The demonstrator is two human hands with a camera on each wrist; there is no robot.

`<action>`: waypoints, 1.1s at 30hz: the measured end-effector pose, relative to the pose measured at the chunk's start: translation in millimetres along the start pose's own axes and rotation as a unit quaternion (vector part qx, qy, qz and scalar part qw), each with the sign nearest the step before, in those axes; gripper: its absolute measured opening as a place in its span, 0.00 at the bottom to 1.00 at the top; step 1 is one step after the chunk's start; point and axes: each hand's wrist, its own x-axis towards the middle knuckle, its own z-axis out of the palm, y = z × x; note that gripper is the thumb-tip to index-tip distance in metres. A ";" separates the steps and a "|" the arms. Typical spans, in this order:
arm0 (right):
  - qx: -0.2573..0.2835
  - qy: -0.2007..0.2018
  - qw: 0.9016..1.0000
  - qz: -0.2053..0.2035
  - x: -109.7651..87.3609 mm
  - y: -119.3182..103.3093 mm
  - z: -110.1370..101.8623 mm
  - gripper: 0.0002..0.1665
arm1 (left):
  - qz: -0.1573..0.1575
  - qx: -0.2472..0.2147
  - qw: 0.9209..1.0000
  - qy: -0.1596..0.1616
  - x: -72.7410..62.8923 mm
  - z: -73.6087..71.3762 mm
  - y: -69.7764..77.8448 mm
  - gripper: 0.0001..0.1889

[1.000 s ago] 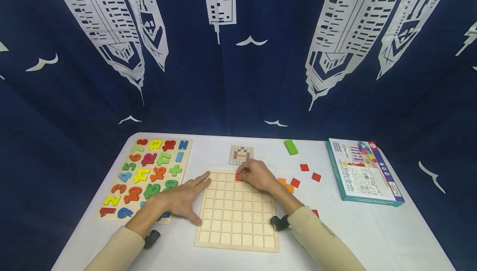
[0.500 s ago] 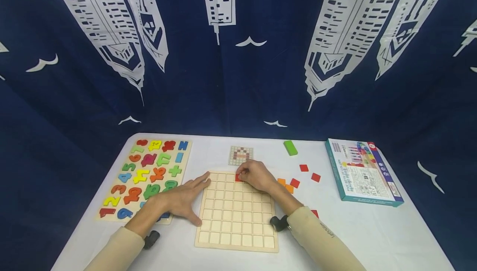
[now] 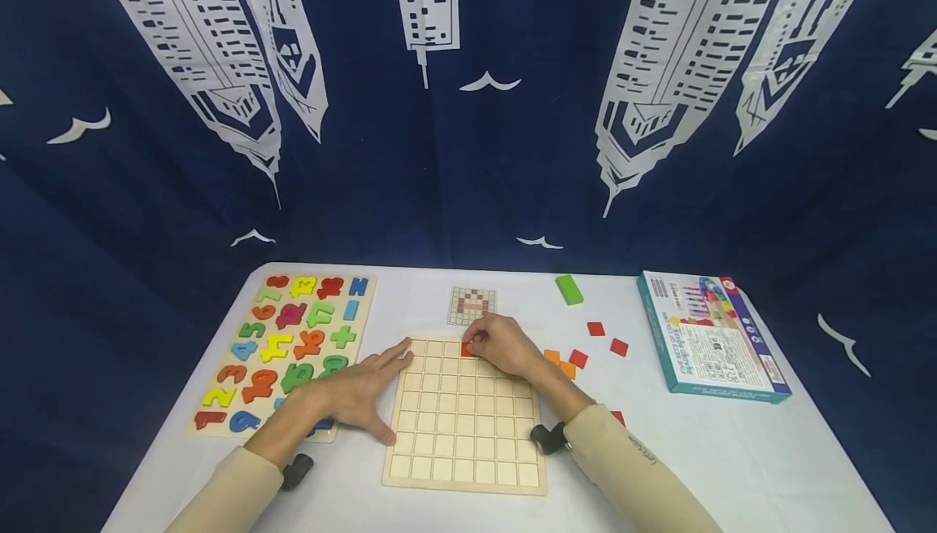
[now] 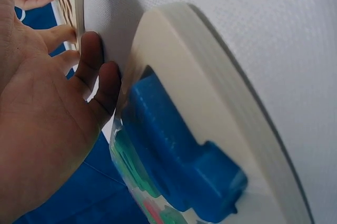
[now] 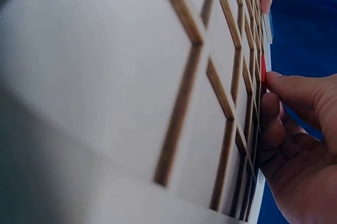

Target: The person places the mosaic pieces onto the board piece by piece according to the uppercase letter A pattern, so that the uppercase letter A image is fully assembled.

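Observation:
A pale wooden grid board (image 3: 465, 427) lies in front of me in the head view, its square cells edged by raised strips. At its far row my right hand (image 3: 505, 344) holds a red square tile (image 3: 466, 350) with the fingertips. The right wrist view shows the thumb tip against this red tile (image 5: 264, 68), low at the board's surface. My left hand (image 3: 355, 391) is spread along the board's left side, fingertip at the far corner and thumb lower on the edge. A small card with a printed grid pattern (image 3: 472, 306) lies just beyond the board.
At left lies a number board (image 3: 274, 347) with coloured numerals, partly under my left hand. Several red tiles (image 3: 619, 347) and orange tiles (image 3: 567, 369) lie to the right. A green block (image 3: 568, 290) and a printed box (image 3: 713, 346) are farther right.

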 end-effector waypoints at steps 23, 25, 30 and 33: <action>-0.013 0.009 0.999 0.039 -44.9 37.4 -64.4 0.03 | 0.000 -0.002 1.000 -0.005 2.9 -1.4 1.4 0.65; -0.019 0.015 0.998 0.052 -53.1 45.4 -72.8 0.03 | -0.003 0.001 1.000 -0.006 2.7 -2.0 1.7 0.65; -0.009 0.005 0.995 0.100 -70.5 64.6 -84.8 0.06 | -0.013 -0.004 1.000 -0.011 1.2 -2.2 1.4 0.66; -0.003 -0.002 0.992 0.127 -78.8 73.9 -88.9 0.09 | -0.013 -0.010 1.000 -0.014 0.8 -1.5 1.4 0.66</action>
